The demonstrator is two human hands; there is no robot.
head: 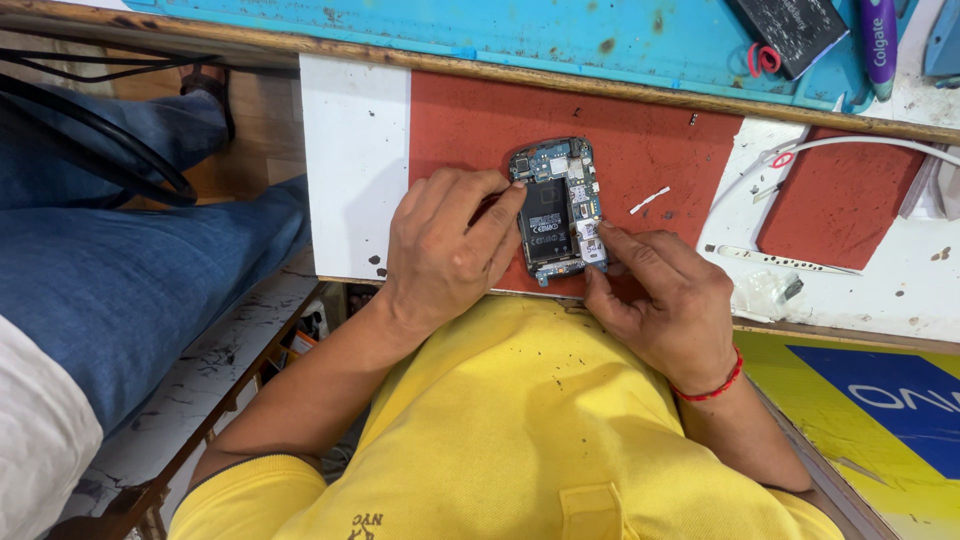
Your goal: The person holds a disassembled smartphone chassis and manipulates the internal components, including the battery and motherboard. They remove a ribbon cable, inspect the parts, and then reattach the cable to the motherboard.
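An opened mobile phone [555,205] with its back cover off lies on a red mat [470,125], its black battery and circuit board exposed. My left hand [450,245] grips the phone's left edge, thumb and fingers pressed against it. My right hand [665,300], with a red thread bracelet at the wrist, pinches the phone's lower right corner with thumb and forefinger. Both hands rest on the mat close to my yellow shirt.
A small white strip [650,199] lies on the mat right of the phone. A second red mat [840,200], a white cable [860,143] and tweezers [785,261] sit at right. A blue mat [520,30] runs along the back. Another person's jeans-clad legs [130,270] are at left.
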